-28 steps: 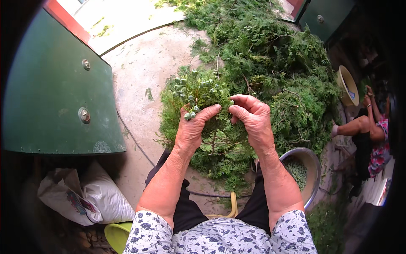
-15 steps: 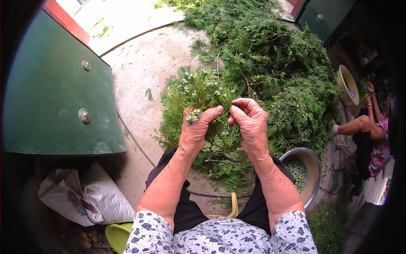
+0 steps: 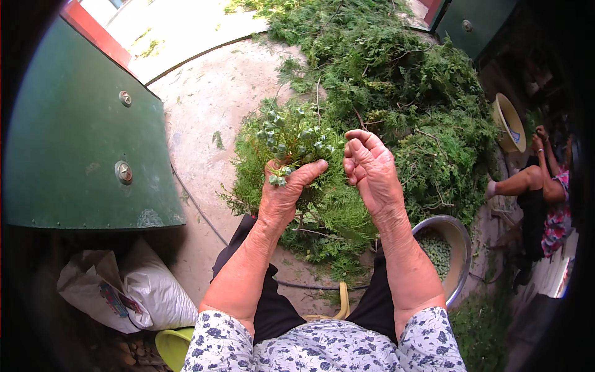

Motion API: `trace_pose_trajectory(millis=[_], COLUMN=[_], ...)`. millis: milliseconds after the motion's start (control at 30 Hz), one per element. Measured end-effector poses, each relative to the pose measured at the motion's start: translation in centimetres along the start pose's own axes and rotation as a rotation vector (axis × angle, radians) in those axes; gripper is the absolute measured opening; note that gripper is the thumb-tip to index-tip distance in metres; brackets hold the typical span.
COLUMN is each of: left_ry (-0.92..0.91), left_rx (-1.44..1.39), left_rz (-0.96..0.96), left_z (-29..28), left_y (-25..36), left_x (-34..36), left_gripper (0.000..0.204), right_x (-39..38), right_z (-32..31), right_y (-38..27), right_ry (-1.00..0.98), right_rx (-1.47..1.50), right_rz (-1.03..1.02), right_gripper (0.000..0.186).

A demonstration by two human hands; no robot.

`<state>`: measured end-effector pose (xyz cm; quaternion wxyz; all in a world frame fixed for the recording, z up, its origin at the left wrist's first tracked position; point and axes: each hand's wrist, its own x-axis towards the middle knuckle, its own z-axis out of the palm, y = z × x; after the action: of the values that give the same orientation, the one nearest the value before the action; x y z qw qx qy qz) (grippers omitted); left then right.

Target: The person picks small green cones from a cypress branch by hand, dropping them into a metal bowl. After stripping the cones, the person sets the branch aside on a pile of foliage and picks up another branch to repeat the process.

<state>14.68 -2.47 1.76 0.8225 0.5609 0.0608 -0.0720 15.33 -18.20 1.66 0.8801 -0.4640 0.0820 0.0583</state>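
In the middle, my left hand point(image 3: 286, 186) grips a leafy evergreen branch point(image 3: 328, 208) bearing clusters of pale bluish-green cones point(image 3: 273, 133), its thumb lying across the foliage. Just to the right of the cones, my right hand point(image 3: 369, 167) is raised clear of them with curled fingers and the thumb close to the index finger; whatever it may hold is too small to make out. By my right forearm stands a metal basin point(image 3: 462, 248) with many small green cones point(image 3: 434, 254) in it.
A large heap of cut branches point(image 3: 403, 80) covers the floor ahead. A green metal panel point(image 3: 74, 155) stands left, above white sacks point(image 3: 155, 285) and a lime-green basin point(image 3: 173, 347). At right, another person point(image 3: 527, 180) sits near a beige tub point(image 3: 499, 124). A dark hose point(image 3: 204, 217) crosses the floor.
My right hand has moved up and to the right, away from the cone cluster. My left hand has shifted slightly right and down since the first frame, still gripping the branch.
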Motion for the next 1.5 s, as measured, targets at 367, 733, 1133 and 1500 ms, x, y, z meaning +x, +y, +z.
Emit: trace_pose_trajectory(millis=[367, 733, 1133, 1500], left_ry=[-0.072, -0.079, -0.094, -0.095], left_rx=[0.046, 0.026, -0.106, -0.067], left_rz=[-0.041, -0.006, -0.208, -0.166], left_z=[0.1, -0.1, 0.0, -0.4], left_y=[0.0, -0.2, -0.1, -0.2], left_x=[-0.3, -0.5, -0.2, 0.0], left_gripper=[0.022, 0.023, 0.020, 0.020], right_x=[-0.1, -0.5, -0.8, -0.7], right_z=[0.0, -0.1, 0.6, 1.2], right_y=[1.3, -2.5, -0.4, -0.4], right_ry=[0.116, -0.097, -0.068, -0.073], right_rx=[0.006, -0.207, -0.240, -0.145], right_rz=[-0.061, 0.033, 0.109, 0.105], right_gripper=[0.013, 0.013, 0.010, 0.015])
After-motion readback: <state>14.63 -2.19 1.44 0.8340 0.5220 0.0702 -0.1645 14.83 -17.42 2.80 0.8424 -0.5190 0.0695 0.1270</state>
